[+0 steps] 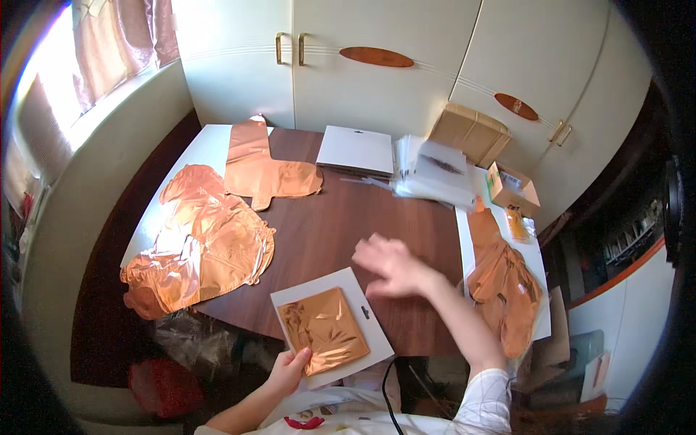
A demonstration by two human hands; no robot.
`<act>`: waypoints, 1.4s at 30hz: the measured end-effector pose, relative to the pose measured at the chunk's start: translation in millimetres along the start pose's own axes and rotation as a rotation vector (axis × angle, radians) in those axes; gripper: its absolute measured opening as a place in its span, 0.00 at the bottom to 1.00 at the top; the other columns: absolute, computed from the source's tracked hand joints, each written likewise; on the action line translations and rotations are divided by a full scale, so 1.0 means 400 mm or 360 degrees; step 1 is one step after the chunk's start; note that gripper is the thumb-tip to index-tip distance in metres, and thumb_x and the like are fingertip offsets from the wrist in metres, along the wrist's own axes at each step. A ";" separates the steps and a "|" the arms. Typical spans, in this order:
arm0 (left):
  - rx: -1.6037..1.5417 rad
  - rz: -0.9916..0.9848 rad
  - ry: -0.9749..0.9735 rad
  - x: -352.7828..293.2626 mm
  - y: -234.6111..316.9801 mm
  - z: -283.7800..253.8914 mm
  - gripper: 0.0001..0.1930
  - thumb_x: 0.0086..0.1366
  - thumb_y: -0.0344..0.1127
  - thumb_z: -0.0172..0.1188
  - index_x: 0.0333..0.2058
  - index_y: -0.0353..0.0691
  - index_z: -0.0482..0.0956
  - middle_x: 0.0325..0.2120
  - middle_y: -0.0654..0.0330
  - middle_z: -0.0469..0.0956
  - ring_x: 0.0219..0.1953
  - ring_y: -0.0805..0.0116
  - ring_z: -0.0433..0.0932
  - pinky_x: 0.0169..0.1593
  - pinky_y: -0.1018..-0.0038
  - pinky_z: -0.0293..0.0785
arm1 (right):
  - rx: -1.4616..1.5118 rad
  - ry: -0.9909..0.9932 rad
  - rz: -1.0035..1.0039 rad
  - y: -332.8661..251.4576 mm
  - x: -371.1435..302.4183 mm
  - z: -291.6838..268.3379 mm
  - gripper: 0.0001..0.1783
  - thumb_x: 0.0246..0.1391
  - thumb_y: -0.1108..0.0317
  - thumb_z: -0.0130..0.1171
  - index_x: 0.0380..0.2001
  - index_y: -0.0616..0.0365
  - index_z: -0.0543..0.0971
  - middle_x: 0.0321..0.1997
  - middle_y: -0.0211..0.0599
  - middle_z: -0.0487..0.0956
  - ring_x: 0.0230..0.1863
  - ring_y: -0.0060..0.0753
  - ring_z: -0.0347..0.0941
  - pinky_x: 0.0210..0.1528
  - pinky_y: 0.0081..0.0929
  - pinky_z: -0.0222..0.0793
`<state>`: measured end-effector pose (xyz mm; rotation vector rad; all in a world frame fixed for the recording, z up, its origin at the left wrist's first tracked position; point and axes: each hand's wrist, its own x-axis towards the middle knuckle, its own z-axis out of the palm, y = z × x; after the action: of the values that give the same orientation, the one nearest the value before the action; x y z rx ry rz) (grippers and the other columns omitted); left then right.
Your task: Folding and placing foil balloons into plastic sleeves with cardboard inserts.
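Observation:
Near the table's front edge, my left hand (288,371) grips a white backing card (375,335) with a hang slot. A folded copper foil balloon (332,330) lies flat on that card, and my left thumb presses on its lower corner. Beyond the card, to its right, my right hand (391,267) is over the brown table with its fingers spread and nothing in them. It is slightly blurred.
Unfolded copper foil balloons (210,239) cover the table's left side, and more foil (504,286) lies at right. At the back are stacked white cards (355,148), clear plastic bags (435,174), a brown parcel (470,134) and a small open box (513,187). White cupboards stand behind.

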<state>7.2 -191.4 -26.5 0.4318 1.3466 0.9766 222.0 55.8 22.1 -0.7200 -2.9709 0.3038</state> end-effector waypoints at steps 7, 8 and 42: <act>-0.0272 0.0188 -0.0047 0.028 -0.119 -0.039 0.13 0.67 0.36 0.49 0.37 0.31 0.76 0.33 0.65 0.76 0.34 0.77 0.72 0.40 0.80 0.68 | -0.0306 0.1044 0.0993 0.542 -0.075 -0.041 0.25 0.55 0.59 0.50 0.54 0.60 0.67 0.61 0.47 0.64 0.61 0.44 0.61 0.60 0.36 0.59; -0.0231 0.0149 -0.0031 0.017 -0.105 -0.037 0.13 0.67 0.36 0.49 0.37 0.31 0.76 0.33 0.65 0.76 0.34 0.78 0.72 0.39 0.80 0.68 | -0.0455 0.0991 0.1082 0.579 -0.081 -0.031 0.25 0.55 0.59 0.51 0.54 0.58 0.68 0.60 0.45 0.66 0.59 0.44 0.64 0.59 0.36 0.60; 0.0043 0.0211 -0.0031 0.003 -0.104 -0.044 0.13 0.68 0.37 0.48 0.38 0.31 0.75 0.33 0.65 0.76 0.34 0.79 0.71 0.39 0.80 0.68 | -0.0332 0.1905 0.1576 0.546 -0.048 -0.061 0.17 0.57 0.53 0.48 0.28 0.53 0.79 0.30 0.39 0.79 0.33 0.48 0.75 0.34 0.42 0.69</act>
<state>4.7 -218.2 -62.6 0.5556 1.3279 1.0616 339.2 241.4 0.4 -1.5945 -1.3929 -0.3208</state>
